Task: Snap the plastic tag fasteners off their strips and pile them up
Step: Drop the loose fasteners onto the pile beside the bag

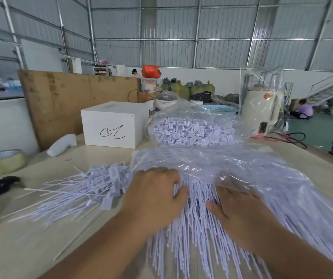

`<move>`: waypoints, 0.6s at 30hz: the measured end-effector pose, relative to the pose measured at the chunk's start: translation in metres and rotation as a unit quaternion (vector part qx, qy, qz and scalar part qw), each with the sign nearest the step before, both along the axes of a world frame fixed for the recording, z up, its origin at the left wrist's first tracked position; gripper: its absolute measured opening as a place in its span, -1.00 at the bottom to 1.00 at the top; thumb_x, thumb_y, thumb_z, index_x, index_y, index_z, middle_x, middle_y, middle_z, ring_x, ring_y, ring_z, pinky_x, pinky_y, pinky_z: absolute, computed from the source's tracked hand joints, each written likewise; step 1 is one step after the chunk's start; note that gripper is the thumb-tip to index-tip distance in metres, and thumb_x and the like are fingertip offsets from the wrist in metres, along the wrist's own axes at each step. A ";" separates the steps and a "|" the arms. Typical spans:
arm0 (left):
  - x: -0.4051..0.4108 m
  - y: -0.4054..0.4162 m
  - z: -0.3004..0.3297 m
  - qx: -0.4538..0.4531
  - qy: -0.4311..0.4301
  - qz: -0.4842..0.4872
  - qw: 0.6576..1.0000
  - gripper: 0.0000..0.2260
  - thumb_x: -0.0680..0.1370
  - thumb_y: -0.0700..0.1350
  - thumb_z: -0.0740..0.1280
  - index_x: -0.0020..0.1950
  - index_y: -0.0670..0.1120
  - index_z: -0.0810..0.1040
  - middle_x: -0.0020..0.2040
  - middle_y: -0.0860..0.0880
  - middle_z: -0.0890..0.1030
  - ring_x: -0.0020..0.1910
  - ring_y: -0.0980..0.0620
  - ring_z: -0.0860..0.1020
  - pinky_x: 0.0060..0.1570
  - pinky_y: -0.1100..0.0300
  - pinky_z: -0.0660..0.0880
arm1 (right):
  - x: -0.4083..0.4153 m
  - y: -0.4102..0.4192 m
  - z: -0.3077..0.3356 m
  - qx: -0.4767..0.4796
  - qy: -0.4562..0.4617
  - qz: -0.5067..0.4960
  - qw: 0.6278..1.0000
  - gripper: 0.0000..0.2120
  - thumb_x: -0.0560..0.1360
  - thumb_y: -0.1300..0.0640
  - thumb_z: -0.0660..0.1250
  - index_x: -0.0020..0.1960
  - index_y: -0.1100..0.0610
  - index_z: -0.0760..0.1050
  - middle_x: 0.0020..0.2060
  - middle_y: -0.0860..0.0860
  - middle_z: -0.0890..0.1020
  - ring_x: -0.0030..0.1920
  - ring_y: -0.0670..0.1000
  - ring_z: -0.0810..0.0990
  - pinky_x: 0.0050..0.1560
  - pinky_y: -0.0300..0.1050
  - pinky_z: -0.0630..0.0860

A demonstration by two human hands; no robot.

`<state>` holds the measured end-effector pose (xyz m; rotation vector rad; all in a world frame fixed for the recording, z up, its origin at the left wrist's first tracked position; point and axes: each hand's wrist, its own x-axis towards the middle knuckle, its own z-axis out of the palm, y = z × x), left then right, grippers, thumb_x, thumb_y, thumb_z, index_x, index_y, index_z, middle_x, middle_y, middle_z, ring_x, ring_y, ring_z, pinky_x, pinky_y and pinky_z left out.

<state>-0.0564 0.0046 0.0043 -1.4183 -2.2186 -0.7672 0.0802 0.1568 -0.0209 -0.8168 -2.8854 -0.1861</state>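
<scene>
White plastic fastener strips (198, 224) fanned over the table's near edge, half inside a clear bag (222, 164). Both hands lay on them: the left hand (153, 195) curled over the bundle, the right hand (240, 208) pressing flat. Snapped fasteners (101, 184) were piled just left; bare tabletop (30, 248) stayed open beyond, toward a tape roll (2, 161).

Lighting: bright, even daylight across your view; soft, faint shadows under your left hand (153, 190) and right hand (240, 210). Glare: white glints on the clear plastic bag (232, 164) just beyond your hands. Blur: strips (198, 238) below your wrists smear. Distortion: wide-angle bending at the edges.
</scene>
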 end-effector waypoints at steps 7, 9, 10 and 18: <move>-0.023 -0.009 -0.002 -0.039 -0.021 0.016 0.999 -0.74 0.55 0.01 0.26 0.22 0.07 0.55 0.15 0.12 0.56 0.18 0.12 0.46 0.15 0.22 0.42 | 0.003 -0.008 0.009 0.007 0.009 -0.026 1.000 -0.38 0.58 -0.30 -0.11 0.49 0.06 0.11 0.47 -0.01 0.26 0.46 0.06 0.23 0.44 0.00 0.24; -0.027 -0.006 -0.006 -0.070 0.008 0.040 0.997 -0.62 0.56 0.00 0.24 0.39 0.05 0.43 0.34 0.09 0.44 0.34 0.07 0.33 0.35 0.16 0.29 | 0.006 -0.013 0.014 0.009 0.003 -0.031 0.999 -0.39 0.57 -0.32 -0.09 0.44 0.05 0.20 0.41 -0.05 0.31 0.43 0.06 0.25 0.46 0.06 0.22; -0.029 -0.004 -0.007 -0.079 0.019 0.051 0.995 -0.58 0.56 0.01 0.23 0.43 0.05 0.38 0.40 0.09 0.38 0.39 0.07 0.28 0.40 0.13 0.23 | 0.007 -0.015 0.017 0.009 -0.003 -0.034 0.999 -0.39 0.56 -0.33 -0.09 0.43 0.04 0.23 0.40 -0.06 0.31 0.42 0.06 0.24 0.47 0.09 0.17; -0.031 0.000 -0.012 -0.044 0.009 0.029 0.999 -0.55 0.47 -0.12 0.34 0.36 0.03 0.46 0.34 0.08 0.40 0.36 0.05 0.30 0.38 0.13 0.29 | -0.016 -0.020 0.042 -0.077 0.050 0.061 0.994 -0.41 0.58 -0.30 -0.01 0.34 0.12 0.39 0.33 0.03 0.38 0.38 0.07 0.31 0.43 0.02 0.24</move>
